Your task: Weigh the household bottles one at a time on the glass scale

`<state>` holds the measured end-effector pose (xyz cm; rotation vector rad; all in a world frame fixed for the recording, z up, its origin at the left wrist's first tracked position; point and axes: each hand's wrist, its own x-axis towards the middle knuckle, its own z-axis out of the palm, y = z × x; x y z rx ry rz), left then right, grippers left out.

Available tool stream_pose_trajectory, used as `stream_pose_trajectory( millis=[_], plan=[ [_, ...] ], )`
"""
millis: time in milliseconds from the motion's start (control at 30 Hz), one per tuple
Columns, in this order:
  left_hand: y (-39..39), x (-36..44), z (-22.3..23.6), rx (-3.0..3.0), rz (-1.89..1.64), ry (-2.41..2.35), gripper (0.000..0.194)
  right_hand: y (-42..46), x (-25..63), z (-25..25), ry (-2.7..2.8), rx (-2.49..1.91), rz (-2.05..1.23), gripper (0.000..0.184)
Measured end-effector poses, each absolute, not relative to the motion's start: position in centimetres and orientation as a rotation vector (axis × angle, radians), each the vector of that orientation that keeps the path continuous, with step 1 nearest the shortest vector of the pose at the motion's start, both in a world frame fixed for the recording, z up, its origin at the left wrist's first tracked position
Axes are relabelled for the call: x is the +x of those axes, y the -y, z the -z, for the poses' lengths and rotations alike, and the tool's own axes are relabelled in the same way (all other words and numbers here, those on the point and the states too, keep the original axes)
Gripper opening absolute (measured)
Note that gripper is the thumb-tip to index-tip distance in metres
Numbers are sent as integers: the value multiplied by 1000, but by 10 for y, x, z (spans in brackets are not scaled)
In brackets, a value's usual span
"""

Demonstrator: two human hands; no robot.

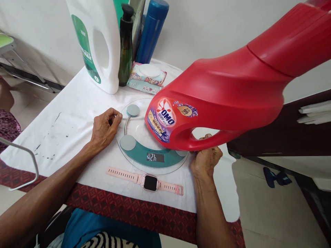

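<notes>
A large red OMO laundry detergent bottle [219, 93] stands on a round glass scale [142, 158], looming toward the camera. The scale has grey discs and a green band with a lit display. My left hand [106, 127] rests at the scale's left edge, fingers curled and thumb against the index finger, with nothing visible in them. At the right edge my right hand [205, 162] is closed on the cloth, beside and partly behind the bottle's handle, which hides some of its fingers. A pink smartwatch [150, 182] lies flat before the scale.
Behind the scale are a white jug [111, 69] with a green label, a dark pump bottle [126, 48], a blue flask [152, 31] and a wet wipes pack [147, 79]. A white cloth [64, 137] with dark marks covers the table. Slippers [278, 177] lie on the floor.
</notes>
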<state>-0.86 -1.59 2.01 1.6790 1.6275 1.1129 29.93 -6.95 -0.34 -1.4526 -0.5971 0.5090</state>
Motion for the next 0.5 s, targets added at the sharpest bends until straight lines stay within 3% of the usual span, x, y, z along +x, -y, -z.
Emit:
stream_pose_trajectory(
  millis=[500],
  plan=[
    [17, -9, -20, 1717, -1120, -1631, 22, 70, 299, 7, 677, -1473, -450, 43]
  ],
)
